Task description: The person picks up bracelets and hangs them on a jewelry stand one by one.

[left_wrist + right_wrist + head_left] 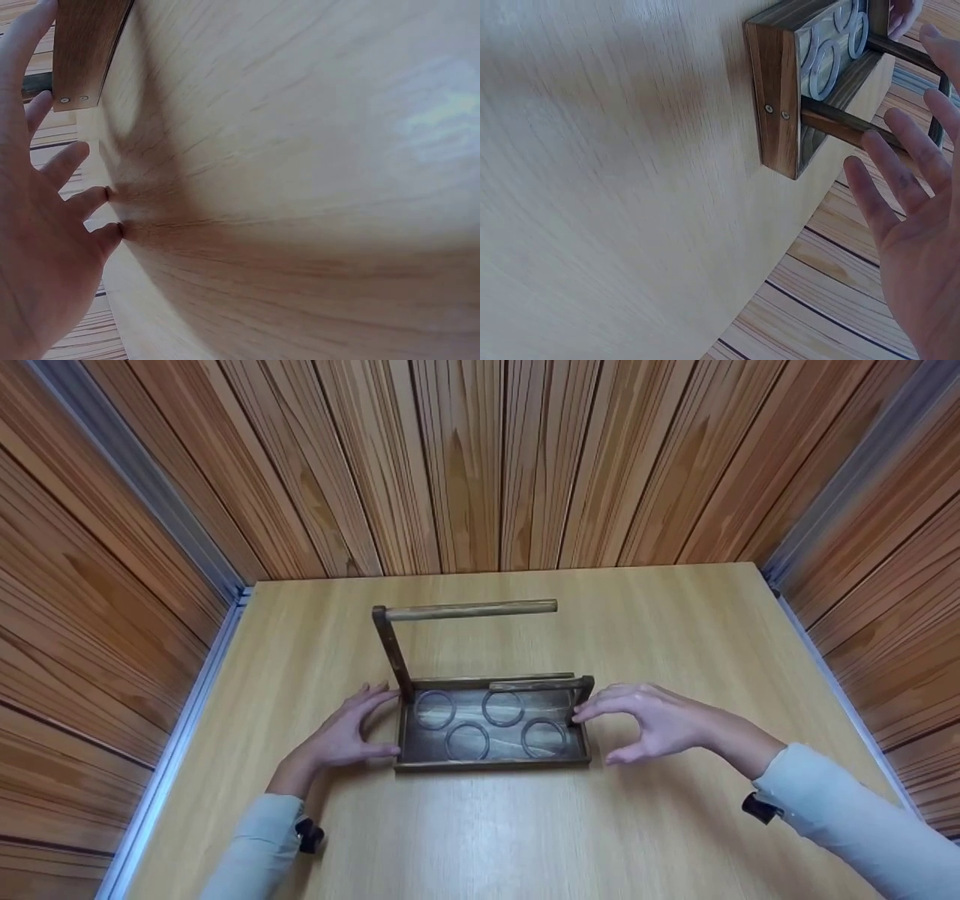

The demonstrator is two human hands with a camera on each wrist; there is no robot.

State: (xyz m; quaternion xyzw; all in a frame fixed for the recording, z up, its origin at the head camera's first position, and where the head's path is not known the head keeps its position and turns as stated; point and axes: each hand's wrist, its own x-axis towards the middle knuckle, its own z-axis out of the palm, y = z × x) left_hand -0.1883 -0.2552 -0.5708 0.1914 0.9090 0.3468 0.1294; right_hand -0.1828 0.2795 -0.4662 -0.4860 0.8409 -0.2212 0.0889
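A dark wooden caddy (pixel 491 766) stands on the table, with several thin rings (pixel 523 741) on its floor. From its left end rises a tall post (pixel 394 654) carrying a long bar (pixel 472 610). At the right end, a post (pixel 585 690) has a shorter bar (pixel 525 685) pointing inward. My left hand (pixel 346 733) is at the left end, thumb and fingers spread, fingertips at the wood. My right hand (pixel 652 720) is beside the right end, fingers extended near the post; the right wrist view shows nothing gripped. Whether those fingertips touch is unclear.
The light wooden table (pixel 487 840) reaches back to a wood-plank wall (pixel 480 465). Plank walls with metal frame rails (pixel 184 720) stand at both sides. Each sleeve has a small black device (pixel 760 808) at the cuff.
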